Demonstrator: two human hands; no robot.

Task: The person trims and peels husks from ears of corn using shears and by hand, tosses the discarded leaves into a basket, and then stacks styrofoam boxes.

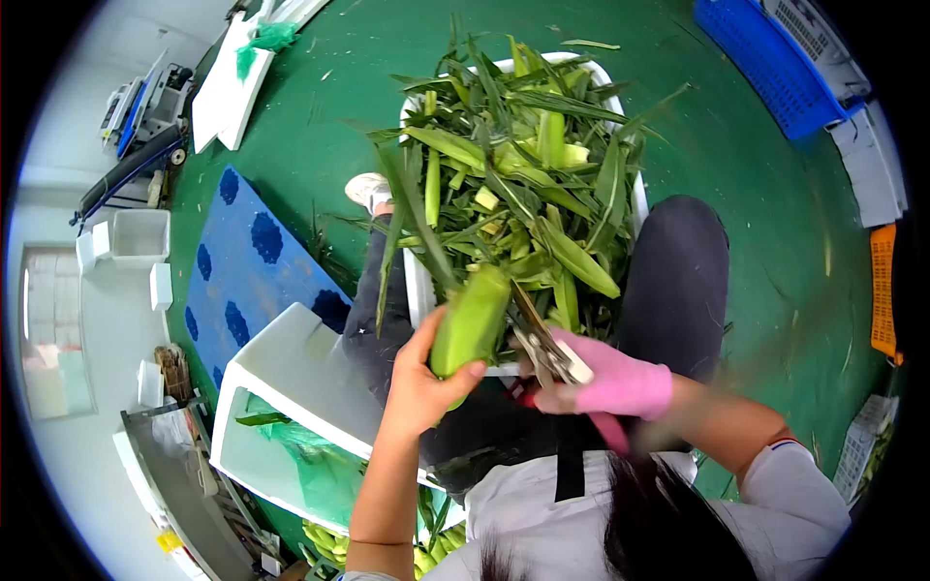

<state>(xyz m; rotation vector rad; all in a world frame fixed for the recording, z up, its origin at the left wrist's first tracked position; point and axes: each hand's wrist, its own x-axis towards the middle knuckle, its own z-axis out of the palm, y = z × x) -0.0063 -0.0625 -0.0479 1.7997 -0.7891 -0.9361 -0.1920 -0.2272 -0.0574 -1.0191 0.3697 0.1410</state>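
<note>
My left hand [423, 373] is closed round the lower part of a green ear of corn [472, 320], which is tilted upward with its husk on. On my right hand [620, 380] is a pink glove, and its fingers grip a pair of pruning shears [549, 354]. The blades point up and left, close beside the corn; whether they touch it I cannot tell. Right behind both hands stands a white bin [639, 198] between my knees, heaped with green corn husks and leaves [523, 184].
At my left is a white foam box [291, 353] with a green plastic bag [315, 474] inside. Several ears of corn [441, 552] lie low by my left arm. Further off are a blue spotted board [262, 290], a blue crate [765, 73] and an orange crate [883, 290].
</note>
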